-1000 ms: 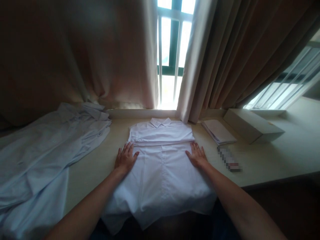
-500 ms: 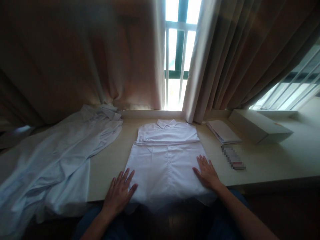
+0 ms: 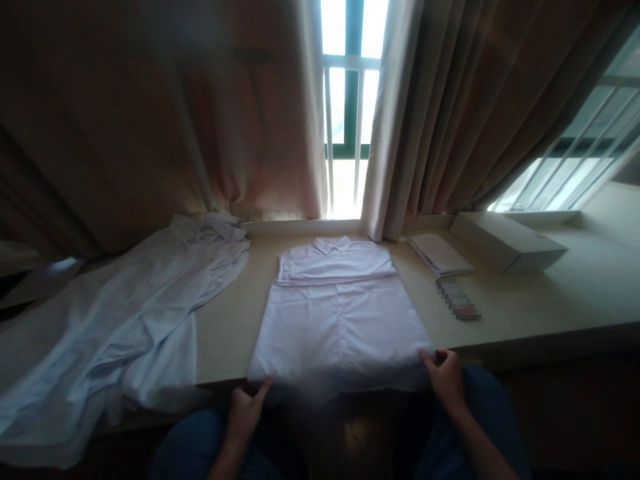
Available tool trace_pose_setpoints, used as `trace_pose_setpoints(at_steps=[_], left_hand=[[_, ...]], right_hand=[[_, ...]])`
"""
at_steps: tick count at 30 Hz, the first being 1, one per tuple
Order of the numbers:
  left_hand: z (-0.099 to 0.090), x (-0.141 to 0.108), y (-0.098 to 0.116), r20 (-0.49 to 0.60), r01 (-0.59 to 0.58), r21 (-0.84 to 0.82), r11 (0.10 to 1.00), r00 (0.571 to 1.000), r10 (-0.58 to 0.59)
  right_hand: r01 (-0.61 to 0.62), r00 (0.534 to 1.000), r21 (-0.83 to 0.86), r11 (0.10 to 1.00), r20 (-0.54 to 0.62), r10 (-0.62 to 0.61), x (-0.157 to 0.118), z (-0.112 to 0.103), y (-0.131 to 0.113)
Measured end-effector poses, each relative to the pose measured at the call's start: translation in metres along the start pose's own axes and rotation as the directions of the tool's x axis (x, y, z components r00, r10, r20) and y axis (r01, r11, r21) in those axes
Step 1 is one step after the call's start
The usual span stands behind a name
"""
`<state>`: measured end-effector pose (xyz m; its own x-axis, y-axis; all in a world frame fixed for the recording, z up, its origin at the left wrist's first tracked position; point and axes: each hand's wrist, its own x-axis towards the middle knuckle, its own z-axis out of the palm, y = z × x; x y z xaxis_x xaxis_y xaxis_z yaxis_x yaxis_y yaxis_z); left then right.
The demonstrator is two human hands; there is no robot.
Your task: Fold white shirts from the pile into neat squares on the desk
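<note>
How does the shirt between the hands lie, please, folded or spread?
Partly folded: the shirt shows no sleeves sticking out sideways, while its lower part lies spread.

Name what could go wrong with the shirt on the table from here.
The left hand and right hand pinch the near corners of the shirt; an uneven pull might skew it.
Its near end overhangs the front edge of the table, so it could slip down if let go.
The heap of white clothing also hangs over that edge and might slide off if bumped.
</note>
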<state>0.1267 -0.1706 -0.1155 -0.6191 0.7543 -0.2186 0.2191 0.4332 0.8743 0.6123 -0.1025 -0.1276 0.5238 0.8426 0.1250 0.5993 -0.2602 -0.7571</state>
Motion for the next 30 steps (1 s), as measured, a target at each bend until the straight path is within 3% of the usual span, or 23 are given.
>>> trace_pose_setpoints(at_steps=[2, 4, 6, 8, 13, 15, 18, 21, 24, 26, 28, 30], left_hand=[[0.002, -0.001, 0.003, 0.091, 0.067, -0.184, 0.981, 0.995, -0.05], [0.002, -0.002, 0.006, 0.188, 0.155, -0.292, 0.944, 0.977, -0.102], [0.001, -0.004, 0.007, 0.276, 0.226, -0.283, 0.932, 0.95, -0.146], [0.0, -0.006, 0.005, 0.316, 0.247, -0.22, 0.944, 0.933, -0.17], [-0.01, -0.018, 0.002, 0.422, 0.272, -0.211, 0.939, 0.892, -0.163], [-0.018, -0.029, 0.005, 0.492, 0.288, -0.255, 0.923, 0.861, -0.133], [-0.034, -0.049, 0.013, 0.53, 0.332, -0.331, 0.883, 0.84, -0.117], [-0.051, -0.068, 0.027, 0.521, 0.392, -0.379, 0.838, 0.839, -0.158], [-0.065, -0.084, 0.041, 0.465, 0.414, -0.376, 0.829, 0.858, -0.218], [-0.07, -0.095, 0.046, 0.414, 0.377, -0.388, 0.841, 0.886, -0.207], [-0.074, -0.107, 0.042, 0.401, 0.339, -0.394, 0.854, 0.9, -0.173], [-0.077, -0.119, 0.029, 0.453, 0.348, -0.331, 0.877, 0.874, -0.176]], right_hand=[[-0.178, 0.975, 0.151, 0.972, 0.16, 0.153, 0.002, 0.0, 0.001], [-0.313, 0.907, 0.273, 0.91, 0.37, 0.201, 0.003, -0.002, 0.001], [-0.385, 0.829, 0.318, 0.866, 0.532, 0.174, 0.002, -0.005, 0.0], [-0.405, 0.776, 0.298, 0.864, 0.611, 0.153, -0.003, -0.008, -0.001], [-0.383, 0.743, 0.313, 0.869, 0.663, 0.089, -0.023, -0.034, -0.013], [-0.383, 0.729, 0.313, 0.869, 0.68, 0.076, -0.026, -0.054, -0.02], [-0.333, 0.75, 0.224, 0.916, 0.651, 0.113, -0.022, -0.091, -0.03], [-0.355, 0.766, 0.164, 0.92, 0.616, 0.185, -0.014, -0.122, -0.041], [-0.483, 0.703, 0.205, 0.851, 0.67, 0.237, -0.014, -0.142, -0.049], [-0.503, 0.692, 0.239, 0.83, 0.687, 0.222, -0.022, -0.149, -0.05], [-0.465, 0.706, 0.243, 0.851, 0.682, 0.191, -0.033, -0.151, -0.043], [-0.426, 0.699, 0.206, 0.881, 0.694, 0.176, -0.044, -0.152, -0.031]])
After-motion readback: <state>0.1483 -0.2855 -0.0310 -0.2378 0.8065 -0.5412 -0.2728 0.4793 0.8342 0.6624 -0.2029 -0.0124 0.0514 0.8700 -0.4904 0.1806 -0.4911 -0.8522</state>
